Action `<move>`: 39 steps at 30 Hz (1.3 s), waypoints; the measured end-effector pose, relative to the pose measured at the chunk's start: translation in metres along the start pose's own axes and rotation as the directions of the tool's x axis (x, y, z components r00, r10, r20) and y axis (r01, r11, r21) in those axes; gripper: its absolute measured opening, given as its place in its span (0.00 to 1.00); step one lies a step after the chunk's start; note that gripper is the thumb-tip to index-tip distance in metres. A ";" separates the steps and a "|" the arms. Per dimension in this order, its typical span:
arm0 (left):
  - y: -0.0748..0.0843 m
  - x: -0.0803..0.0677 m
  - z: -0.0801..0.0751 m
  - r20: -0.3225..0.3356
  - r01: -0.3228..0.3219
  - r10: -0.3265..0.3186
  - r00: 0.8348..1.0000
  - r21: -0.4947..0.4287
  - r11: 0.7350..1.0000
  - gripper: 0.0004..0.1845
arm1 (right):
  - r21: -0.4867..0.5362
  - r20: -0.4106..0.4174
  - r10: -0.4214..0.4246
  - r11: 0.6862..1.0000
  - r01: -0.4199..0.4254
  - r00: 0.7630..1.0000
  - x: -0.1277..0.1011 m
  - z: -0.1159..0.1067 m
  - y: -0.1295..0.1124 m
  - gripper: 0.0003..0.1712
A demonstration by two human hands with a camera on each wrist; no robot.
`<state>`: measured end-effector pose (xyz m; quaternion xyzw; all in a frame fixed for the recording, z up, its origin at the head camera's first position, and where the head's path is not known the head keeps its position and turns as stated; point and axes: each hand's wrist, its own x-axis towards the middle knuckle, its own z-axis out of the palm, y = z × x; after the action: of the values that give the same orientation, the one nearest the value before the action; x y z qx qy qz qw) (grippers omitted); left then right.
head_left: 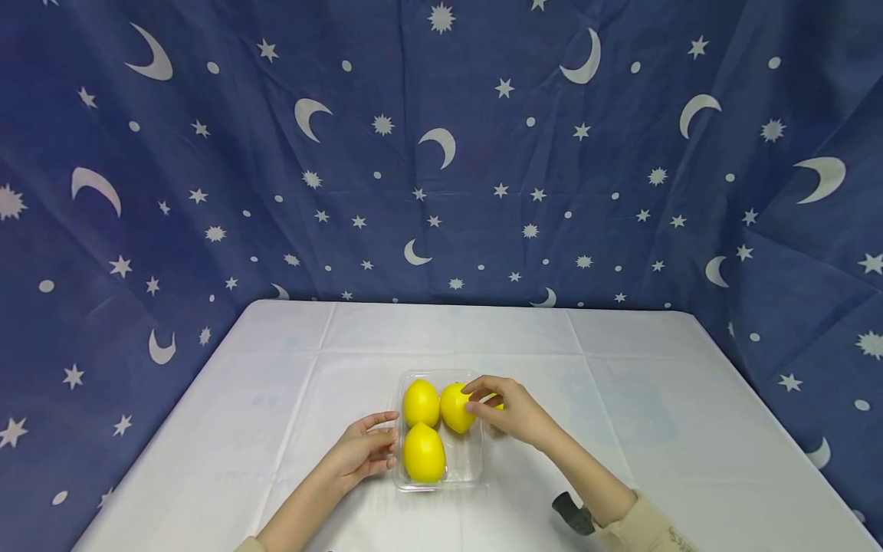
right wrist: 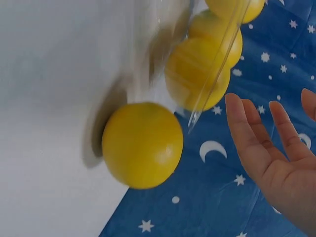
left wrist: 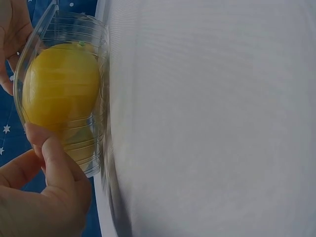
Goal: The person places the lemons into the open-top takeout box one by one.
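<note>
A clear plastic tray point(head_left: 476, 468) sits on the white table and holds three yellow lemons: back left point(head_left: 421, 402), back right point(head_left: 457, 406) and front left point(head_left: 424, 452). A fourth lemon point(head_left: 498, 402) lies on the table just right of the tray, mostly hidden behind my right hand point(head_left: 507, 414). That hand's fingertips touch the back right lemon. In the right wrist view the right hand point(right wrist: 266, 148) has straight fingers, and the loose lemon point(right wrist: 143, 145) lies beside the tray's lemons point(right wrist: 202, 74). My left hand point(head_left: 366, 448) rests against the tray's left wall, fingers relaxed; its thumb point(left wrist: 54, 168) touches the tray point(left wrist: 98, 49) by a lemon point(left wrist: 61, 89).
A white cloth covers the table point(head_left: 621, 368). A blue backdrop with moons and stars point(head_left: 441, 153) hangs behind and at both sides. The table's edges run close at the left and the right.
</note>
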<state>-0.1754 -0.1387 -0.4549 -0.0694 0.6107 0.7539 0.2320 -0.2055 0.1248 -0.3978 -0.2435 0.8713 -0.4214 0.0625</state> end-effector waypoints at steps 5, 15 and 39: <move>0.000 0.000 0.000 0.004 0.001 -0.001 1.000 -0.006 1.000 0.28 | 0.044 -0.038 0.072 0.997 -0.070 0.997 0.002 -0.008 0.005 0.13; 0.000 0.000 0.001 0.000 0.002 -0.002 1.000 0.004 1.000 0.28 | 0.189 -0.056 0.188 0.966 -0.174 0.981 0.005 -0.022 0.019 0.15; 0.000 0.001 -0.002 0.037 -0.002 0.002 0.999 0.005 1.000 0.29 | 0.221 -0.038 0.269 0.942 -0.254 0.962 0.020 -0.047 0.056 0.17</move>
<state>-0.1769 -0.1400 -0.4557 -0.0543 0.6083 0.7537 0.2428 -0.2590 0.1777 -0.4085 -0.1031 0.8470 -0.5088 0.1144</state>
